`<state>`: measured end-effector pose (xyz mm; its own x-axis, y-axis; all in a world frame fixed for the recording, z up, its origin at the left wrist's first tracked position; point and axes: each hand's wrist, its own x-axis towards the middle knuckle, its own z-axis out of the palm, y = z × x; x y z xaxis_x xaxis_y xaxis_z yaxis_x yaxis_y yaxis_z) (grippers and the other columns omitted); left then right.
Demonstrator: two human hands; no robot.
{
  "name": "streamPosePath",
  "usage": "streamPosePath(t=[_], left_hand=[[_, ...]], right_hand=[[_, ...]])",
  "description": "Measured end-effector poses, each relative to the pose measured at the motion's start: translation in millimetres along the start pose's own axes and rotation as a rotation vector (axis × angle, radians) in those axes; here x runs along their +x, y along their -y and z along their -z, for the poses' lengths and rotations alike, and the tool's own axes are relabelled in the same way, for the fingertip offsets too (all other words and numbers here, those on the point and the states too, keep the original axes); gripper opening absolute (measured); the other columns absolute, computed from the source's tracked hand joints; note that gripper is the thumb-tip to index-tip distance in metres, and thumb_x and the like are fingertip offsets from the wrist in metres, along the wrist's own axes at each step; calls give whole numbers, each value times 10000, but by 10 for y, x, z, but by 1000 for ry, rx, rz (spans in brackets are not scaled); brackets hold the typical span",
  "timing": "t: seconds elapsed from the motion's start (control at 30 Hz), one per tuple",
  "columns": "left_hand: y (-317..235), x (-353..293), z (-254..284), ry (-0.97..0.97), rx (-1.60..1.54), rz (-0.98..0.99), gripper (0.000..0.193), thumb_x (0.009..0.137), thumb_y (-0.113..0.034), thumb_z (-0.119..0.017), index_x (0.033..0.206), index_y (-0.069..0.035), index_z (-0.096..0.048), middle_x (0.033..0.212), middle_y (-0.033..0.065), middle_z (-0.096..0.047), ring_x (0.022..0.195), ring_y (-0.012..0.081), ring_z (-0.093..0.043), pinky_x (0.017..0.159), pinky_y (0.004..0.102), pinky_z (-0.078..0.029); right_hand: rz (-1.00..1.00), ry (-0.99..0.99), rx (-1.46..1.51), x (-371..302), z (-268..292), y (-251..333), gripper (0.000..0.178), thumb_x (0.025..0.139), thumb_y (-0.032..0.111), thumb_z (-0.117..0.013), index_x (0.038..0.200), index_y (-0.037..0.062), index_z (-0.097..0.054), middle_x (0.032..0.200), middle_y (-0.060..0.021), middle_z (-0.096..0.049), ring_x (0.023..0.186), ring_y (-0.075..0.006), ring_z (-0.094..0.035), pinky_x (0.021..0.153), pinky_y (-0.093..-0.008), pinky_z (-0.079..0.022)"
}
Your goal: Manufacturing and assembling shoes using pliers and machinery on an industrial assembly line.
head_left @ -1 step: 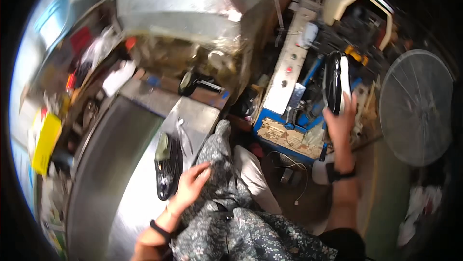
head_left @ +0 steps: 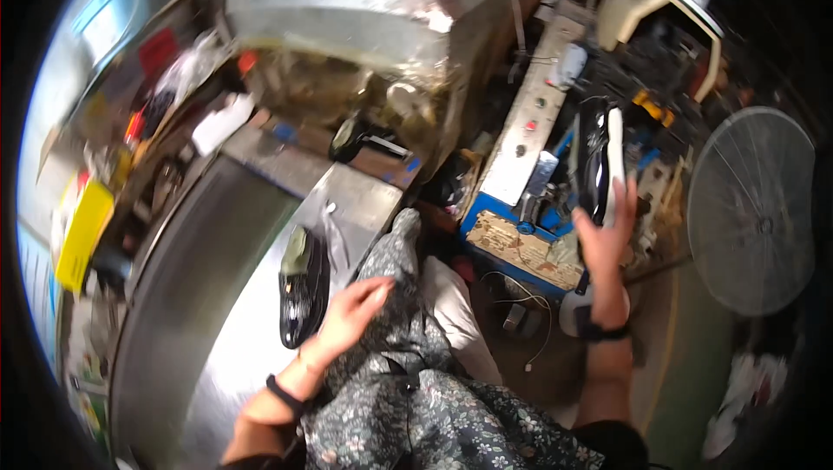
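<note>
My right hand [head_left: 605,240] grips the near end of a glossy black shoe [head_left: 593,144] with a white sole edge. Its thumb lies on the left side and its fingers on the right, above the cluttered blue-framed machine. My left hand [head_left: 354,309] hovers over my patterned apron [head_left: 373,409], loosely extended and with nothing visible in it. Beside that hand, another shiny black shoe [head_left: 302,305] with an olive-green lining lies on the metal table [head_left: 239,366]. A thin grey strip [head_left: 334,240] is next to this shoe.
The machine has a white panel [head_left: 521,140] with buttons. A large wire-guarded fan [head_left: 753,210] stands at the far right. Behind the table sits a big metal housing [head_left: 338,10], with another dark shoe-like item [head_left: 349,140] before it. A yellow box [head_left: 84,236] is at the left.
My right hand and the shoe in it have shifted slightly left against the machine. The left hand has lifted slightly, its fingers closer together. The whole view has shifted a little.
</note>
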<state>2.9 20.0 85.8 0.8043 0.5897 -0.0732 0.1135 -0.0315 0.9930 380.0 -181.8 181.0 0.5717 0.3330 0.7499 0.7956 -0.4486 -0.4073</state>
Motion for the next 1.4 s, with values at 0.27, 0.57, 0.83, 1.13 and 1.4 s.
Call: streamPosePath(t=[0.27,0.57,0.83,1.13,1.4], left_hand=[[-933,205,949,401,-737,499,812,885,-563,-541,1383,63,-403,1288,247,-559,1127,365,-598,986,468,-476],[-374,863,1909,-177,-415,-40,596,838,-98,-703,1350,53,-438,1108,118,-656,949,174,-653,861,291,-522],[476,3410,2782,-502,880,22,693,693,-251,-788,1300,-28,-539,1143,187,-657,1080,351,-617,937,403,-481],[682,3347,2502,-439,459,-143,428,835,-230,-698,1180,9,-615,1083,203,-673,1030,320,-650,905,403,-498],[342,345,1234,-335,1049,135,939,706,-354,-801,1442,-5,-332,1484,288,-302,1346,425,-355,1084,439,-355]], right_hand=[[1029,260,459,-883,-725,1514,601,798,318,-738,1347,401,-508,1479,-46,-385,1224,-319,-463,985,-437,-429],[429,830,759,-1242,-1562,1854,551,761,174,-762,1266,60,-573,1490,-225,-337,1309,-400,-407,1064,-460,-357],[-633,927,325,-2089,-666,599,277,849,133,-672,1089,-5,-658,1108,-198,-657,1040,-312,-636,902,-368,-491],[-938,647,245,-2628,-310,619,181,868,80,-644,1023,-6,-680,900,-89,-704,865,-190,-674,779,-312,-518],[-372,733,728,-2118,-1259,1197,174,913,61,-620,1059,-21,-667,988,-99,-705,875,-137,-651,795,-266,-509]])
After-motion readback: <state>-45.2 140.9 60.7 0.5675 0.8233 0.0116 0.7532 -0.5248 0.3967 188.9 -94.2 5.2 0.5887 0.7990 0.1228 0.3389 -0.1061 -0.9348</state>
